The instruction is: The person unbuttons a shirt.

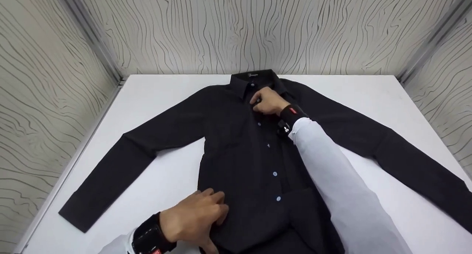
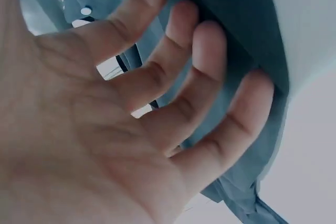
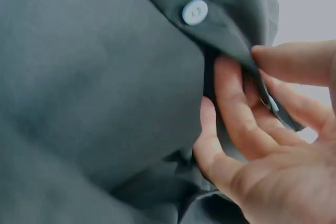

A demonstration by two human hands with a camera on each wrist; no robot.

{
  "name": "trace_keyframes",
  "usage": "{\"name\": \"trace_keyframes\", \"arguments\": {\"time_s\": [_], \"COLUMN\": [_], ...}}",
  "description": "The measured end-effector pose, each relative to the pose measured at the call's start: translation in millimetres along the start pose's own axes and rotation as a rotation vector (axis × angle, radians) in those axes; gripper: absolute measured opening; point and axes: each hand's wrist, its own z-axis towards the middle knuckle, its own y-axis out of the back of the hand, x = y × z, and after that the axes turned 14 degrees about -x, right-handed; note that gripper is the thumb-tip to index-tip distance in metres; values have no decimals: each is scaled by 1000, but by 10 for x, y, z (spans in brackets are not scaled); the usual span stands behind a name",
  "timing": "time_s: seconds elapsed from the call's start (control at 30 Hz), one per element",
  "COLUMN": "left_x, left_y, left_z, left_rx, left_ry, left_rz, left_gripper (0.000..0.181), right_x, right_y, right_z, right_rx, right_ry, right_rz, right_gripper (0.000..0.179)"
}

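A black long-sleeved shirt [image 1: 228, 136] lies front up on the white table, with its collar [image 1: 239, 86] at the far end. Pale buttons [image 1: 274, 174] run down its front. Just below the collar, my right hand [image 1: 269, 101] pinches the front edge of the shirt; in the right wrist view the thumb and fingers have the button placket [image 3: 231, 30] between them, close to a button [image 3: 195, 12]. My left hand [image 1: 197, 217] rests at the shirt's lower left side. Its fingers [image 2: 210, 56] are spread and slightly bent, the tips against the cloth.
One sleeve [image 1: 110, 180] stretches to the table's near left, the other [image 1: 413, 158] to the right edge. The hem is bunched in folds near the front. Wood-grain patterned panels [image 1: 236, 29] stand behind and at both sides of the white table [image 1: 162, 88].
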Motion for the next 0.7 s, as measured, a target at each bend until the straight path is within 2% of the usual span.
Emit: {"name": "trace_keyframes", "arguments": {"time_s": [0.1, 0.2, 0.27, 0.37, 0.43, 0.53, 0.6, 0.67, 0.7], "left_x": [82, 265, 419, 605, 664, 660, 649, 657, 670], "left_y": [28, 108, 168, 252, 284, 315, 329, 340, 342], "left_z": [18, 48, 65, 42, 2, -70, -91, -87, -69], "left_rx": [7, -11, -40, -57, -25, 105, 164, 158, 119], "left_ry": [-38, -57, -52, -13, -2, 17, 25, 51, 54], "left_rz": [-75, -193, -239, -273, -300, -370, -385, -392, -384], "left_gripper": [33, 23, 21, 18, 18, 20, 21, 18, 17], "right_x": [-3, -23, -50, -102, -128, -142, -127, -103, -86], "right_y": [0, 7, 13, 16, 11, -5, -12, -20, -25], "right_z": [7, 14, 20, 28, 27, 29, 28, 20, 13], "right_rx": [-57, -85, -99, -123, -125, -106, -82, -56, -41], "right_ry": [18, 34, 42, 50, 44, 41, 44, 46, 51], "right_rz": [-37, -69, -85, -99, -102, -104, -96, -68, -53], "right_gripper": [43, 57, 65, 75, 78, 79, 78, 78, 78]}}
